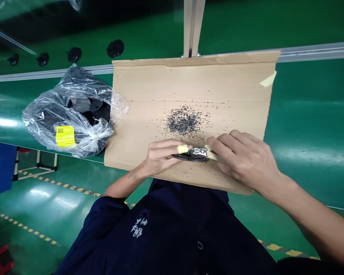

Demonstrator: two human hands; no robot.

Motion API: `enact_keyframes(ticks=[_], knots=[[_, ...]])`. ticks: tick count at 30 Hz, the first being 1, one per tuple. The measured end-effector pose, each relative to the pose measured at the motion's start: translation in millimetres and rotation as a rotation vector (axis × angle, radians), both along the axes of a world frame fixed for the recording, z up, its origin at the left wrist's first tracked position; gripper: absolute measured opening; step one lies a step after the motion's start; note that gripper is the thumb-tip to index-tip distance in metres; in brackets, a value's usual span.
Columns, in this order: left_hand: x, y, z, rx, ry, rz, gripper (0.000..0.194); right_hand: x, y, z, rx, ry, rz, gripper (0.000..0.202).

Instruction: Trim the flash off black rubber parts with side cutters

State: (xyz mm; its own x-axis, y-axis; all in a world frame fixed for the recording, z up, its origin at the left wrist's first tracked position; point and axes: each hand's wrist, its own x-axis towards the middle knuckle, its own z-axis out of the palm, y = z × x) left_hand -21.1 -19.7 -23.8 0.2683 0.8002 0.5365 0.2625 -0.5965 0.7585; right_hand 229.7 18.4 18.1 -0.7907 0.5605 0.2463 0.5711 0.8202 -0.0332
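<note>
In the head view my left hand [163,154] grips a thin black disc-shaped part [193,157] by its left edge, with yellow tape wrapped round one finger. My right hand [243,158] is closed round the pale handles of a pair of nippers [200,151]. The metal head of the nippers lies at the top side of the black part, close to my left fingertips. Whether its jaws touch the part is too small to tell. Just beyond my hands, a pile of small black clippings [185,121] is scattered over a cardboard sheet [229,84].
A clear plastic bag [48,110] with a yellow label holds several black discs, left of the cardboard. Several black parts [115,48] stand in a row behind the metal rail [318,51]. A blue bin [0,168] is at the far left.
</note>
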Motion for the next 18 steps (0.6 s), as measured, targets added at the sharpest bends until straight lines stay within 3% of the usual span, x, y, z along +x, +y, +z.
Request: enact_keyframes(ticks=[6, 12, 15, 18], knots=[[-0.9, -4.2, -3.1, -0.006, 0.028, 0.001, 0.026, -4.0, -3.2, 1.4, -0.078, -0.061, -0.017, 0.025], [1.0, -2.4, 8.6, 0.088, 0.053, 0.006, 0.027, 7.1, 3.4, -12.7, -0.304, 0.165, -0.058, 0.024], [-0.1, 2.8, 15.4, 0.130, 0.124, 0.006, 0.021, 13.7, 8.7, -18.9, -0.237, 0.151, -0.151, 0.024], [-0.5, 6.0, 16.8, 0.147, 0.197, 0.016, 0.018, 15.8, 11.8, -22.6, -0.150, 0.115, -0.136, 0.021]])
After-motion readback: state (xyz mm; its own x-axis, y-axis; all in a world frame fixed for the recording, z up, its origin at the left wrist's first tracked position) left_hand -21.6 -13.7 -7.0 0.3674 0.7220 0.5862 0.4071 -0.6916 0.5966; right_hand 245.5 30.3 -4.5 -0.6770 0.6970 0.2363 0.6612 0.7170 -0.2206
